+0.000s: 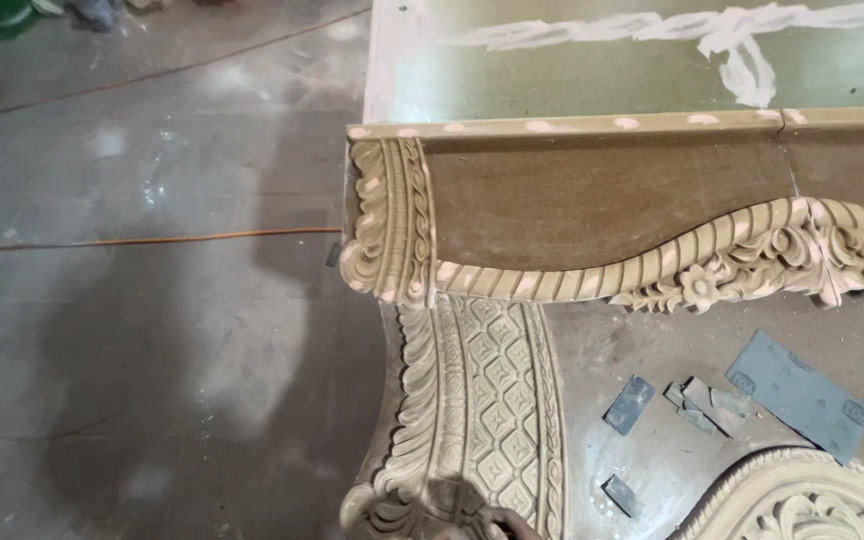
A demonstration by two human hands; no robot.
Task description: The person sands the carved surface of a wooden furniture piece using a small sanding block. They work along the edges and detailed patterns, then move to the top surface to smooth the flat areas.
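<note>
In the head view, I am resting fingertips [500, 522] at six o'clock on the tan carved wooden furniture leg [477, 400]. Which hand, and whether it is curled or spread, I cannot tell (mostly cropped). The leg's long axis is running toward twelve o'clock, meeting the brown scalloped carved rail [602, 215].

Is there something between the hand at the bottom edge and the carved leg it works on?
Nothing visible. The hand, barely in view at the bottom edge, already lies against the lower end of the carved leg. Which hand it is cannot be told. The sandpaper pieces lie aside on the floor.
</note>
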